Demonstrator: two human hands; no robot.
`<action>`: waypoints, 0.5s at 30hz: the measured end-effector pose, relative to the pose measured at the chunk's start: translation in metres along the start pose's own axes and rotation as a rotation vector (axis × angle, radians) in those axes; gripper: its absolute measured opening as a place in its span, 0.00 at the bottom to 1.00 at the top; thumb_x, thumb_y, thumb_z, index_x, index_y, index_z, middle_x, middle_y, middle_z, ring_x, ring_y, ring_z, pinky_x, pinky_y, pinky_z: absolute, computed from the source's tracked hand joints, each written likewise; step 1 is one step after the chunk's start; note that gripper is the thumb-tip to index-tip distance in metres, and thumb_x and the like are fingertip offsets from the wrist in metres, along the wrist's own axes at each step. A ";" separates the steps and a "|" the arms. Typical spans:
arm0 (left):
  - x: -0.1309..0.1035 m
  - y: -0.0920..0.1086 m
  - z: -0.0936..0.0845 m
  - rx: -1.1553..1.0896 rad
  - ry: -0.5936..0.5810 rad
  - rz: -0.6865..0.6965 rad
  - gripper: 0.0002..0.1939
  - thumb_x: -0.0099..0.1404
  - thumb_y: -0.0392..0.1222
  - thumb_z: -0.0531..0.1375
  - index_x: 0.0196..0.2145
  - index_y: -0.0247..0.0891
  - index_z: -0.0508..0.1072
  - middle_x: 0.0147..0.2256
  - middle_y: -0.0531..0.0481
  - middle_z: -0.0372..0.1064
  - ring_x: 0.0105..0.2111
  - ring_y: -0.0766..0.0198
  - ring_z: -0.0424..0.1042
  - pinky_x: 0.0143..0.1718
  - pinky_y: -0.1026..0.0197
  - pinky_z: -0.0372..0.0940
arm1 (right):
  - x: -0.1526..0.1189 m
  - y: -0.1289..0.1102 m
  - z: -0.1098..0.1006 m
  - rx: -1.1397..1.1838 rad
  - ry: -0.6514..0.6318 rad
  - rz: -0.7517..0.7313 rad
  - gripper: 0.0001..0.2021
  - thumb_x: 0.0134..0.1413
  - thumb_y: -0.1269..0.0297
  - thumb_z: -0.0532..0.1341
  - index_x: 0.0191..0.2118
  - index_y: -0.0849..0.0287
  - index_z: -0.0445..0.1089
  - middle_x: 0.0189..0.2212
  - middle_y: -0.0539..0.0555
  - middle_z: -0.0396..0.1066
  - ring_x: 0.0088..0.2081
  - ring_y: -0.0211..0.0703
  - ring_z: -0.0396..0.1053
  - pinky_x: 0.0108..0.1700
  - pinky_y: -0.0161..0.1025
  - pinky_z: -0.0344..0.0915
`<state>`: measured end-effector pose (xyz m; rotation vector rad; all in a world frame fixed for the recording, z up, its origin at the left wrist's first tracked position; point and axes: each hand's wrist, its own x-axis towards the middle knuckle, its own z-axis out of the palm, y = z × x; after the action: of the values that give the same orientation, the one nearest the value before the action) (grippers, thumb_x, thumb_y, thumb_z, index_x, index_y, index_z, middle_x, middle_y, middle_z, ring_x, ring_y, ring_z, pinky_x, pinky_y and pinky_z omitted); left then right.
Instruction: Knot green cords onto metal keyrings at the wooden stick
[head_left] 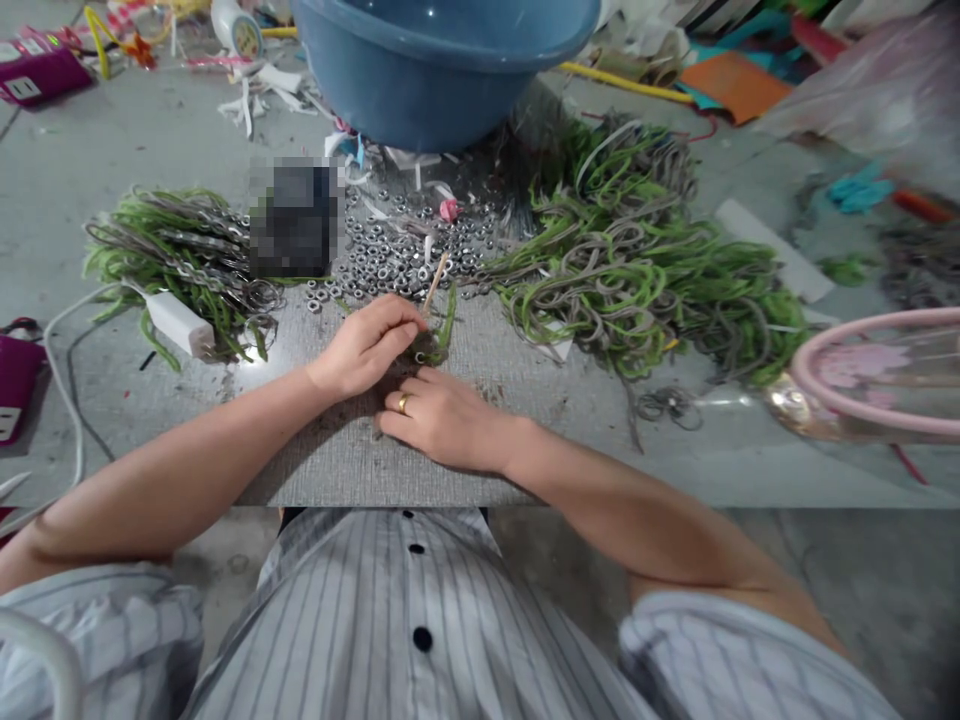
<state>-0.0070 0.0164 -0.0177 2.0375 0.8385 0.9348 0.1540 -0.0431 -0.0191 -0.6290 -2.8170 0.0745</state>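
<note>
My left hand (367,345) is closed, with a thin wooden stick (436,284) jutting up from its fingertips. Just below it, my right hand (450,415), wearing a gold ring, rests low on the table with its fingers curled in. A short green cord (448,322) loops out beside the left fingertips. Between the two hands a small metal nut (420,357) shows close to the cord. A bit of grey strand peeks out under the right fingers; what they grip is mostly hidden. Many loose metal nuts (382,260) lie spread just beyond my hands.
A blue basin (435,75) stands behind the nuts. Tangled green and grey cords (615,260) heap at right; a bundle of cords with metal pieces (180,245) lies left, beside a white adapter (180,323). A pink-rimmed clear bag (877,375) sits at the right edge.
</note>
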 end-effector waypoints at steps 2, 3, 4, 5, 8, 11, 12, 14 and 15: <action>0.000 0.000 -0.001 0.002 -0.021 0.033 0.12 0.68 0.41 0.50 0.37 0.36 0.72 0.38 0.44 0.71 0.41 0.61 0.70 0.47 0.55 0.66 | -0.001 0.003 0.001 0.089 0.012 0.044 0.13 0.65 0.69 0.52 0.31 0.60 0.71 0.26 0.52 0.70 0.31 0.40 0.62 0.37 0.41 0.53; 0.000 0.001 -0.001 0.001 -0.025 0.041 0.12 0.68 0.41 0.50 0.37 0.36 0.72 0.39 0.44 0.71 0.41 0.61 0.70 0.47 0.54 0.66 | -0.002 0.006 0.001 0.167 0.043 0.084 0.12 0.64 0.68 0.52 0.31 0.60 0.70 0.26 0.52 0.70 0.31 0.40 0.63 0.37 0.40 0.54; -0.001 0.002 -0.002 -0.002 -0.027 0.045 0.12 0.68 0.42 0.50 0.37 0.36 0.72 0.39 0.43 0.72 0.42 0.61 0.70 0.47 0.54 0.66 | -0.003 0.009 0.000 0.266 0.085 0.140 0.11 0.64 0.67 0.53 0.32 0.59 0.69 0.26 0.52 0.71 0.31 0.40 0.64 0.38 0.40 0.56; -0.001 0.003 -0.002 -0.006 -0.028 0.048 0.13 0.68 0.42 0.49 0.37 0.36 0.72 0.39 0.43 0.72 0.42 0.61 0.70 0.47 0.54 0.66 | -0.005 0.013 -0.001 0.382 0.145 0.211 0.10 0.64 0.65 0.53 0.33 0.58 0.68 0.28 0.52 0.71 0.31 0.40 0.65 0.38 0.39 0.58; -0.001 0.006 -0.003 -0.003 -0.033 0.055 0.15 0.70 0.46 0.48 0.37 0.37 0.71 0.38 0.43 0.72 0.41 0.61 0.70 0.46 0.54 0.67 | -0.010 0.023 -0.005 0.724 0.334 0.498 0.09 0.64 0.59 0.54 0.34 0.56 0.64 0.29 0.50 0.70 0.30 0.37 0.66 0.35 0.36 0.61; -0.001 0.007 -0.003 0.052 -0.049 0.083 0.16 0.70 0.49 0.49 0.35 0.37 0.71 0.36 0.44 0.72 0.38 0.61 0.71 0.43 0.54 0.67 | -0.012 0.031 -0.007 0.947 0.466 0.666 0.14 0.61 0.50 0.56 0.34 0.55 0.62 0.26 0.47 0.68 0.26 0.34 0.63 0.29 0.34 0.61; -0.001 0.008 -0.003 0.082 -0.050 0.092 0.15 0.69 0.49 0.50 0.35 0.38 0.70 0.35 0.44 0.72 0.38 0.60 0.71 0.42 0.54 0.67 | -0.012 0.033 -0.007 0.990 0.481 0.692 0.15 0.60 0.47 0.57 0.34 0.55 0.61 0.25 0.47 0.67 0.24 0.33 0.62 0.28 0.34 0.60; -0.001 0.007 -0.001 0.148 -0.036 0.110 0.13 0.68 0.49 0.53 0.35 0.38 0.71 0.35 0.44 0.73 0.38 0.60 0.71 0.42 0.54 0.67 | -0.012 0.035 -0.007 1.043 0.487 0.724 0.17 0.58 0.45 0.57 0.34 0.55 0.60 0.23 0.45 0.65 0.22 0.32 0.60 0.25 0.33 0.59; -0.001 0.007 -0.001 0.178 -0.024 0.119 0.11 0.67 0.48 0.54 0.35 0.39 0.71 0.35 0.45 0.74 0.38 0.60 0.71 0.42 0.55 0.67 | -0.011 0.036 -0.007 1.062 0.488 0.733 0.18 0.57 0.44 0.58 0.34 0.55 0.60 0.22 0.44 0.64 0.22 0.32 0.59 0.25 0.33 0.58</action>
<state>-0.0061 0.0127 -0.0123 2.2685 0.8197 0.9267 0.1804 -0.0154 -0.0189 -1.1007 -1.5899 1.2274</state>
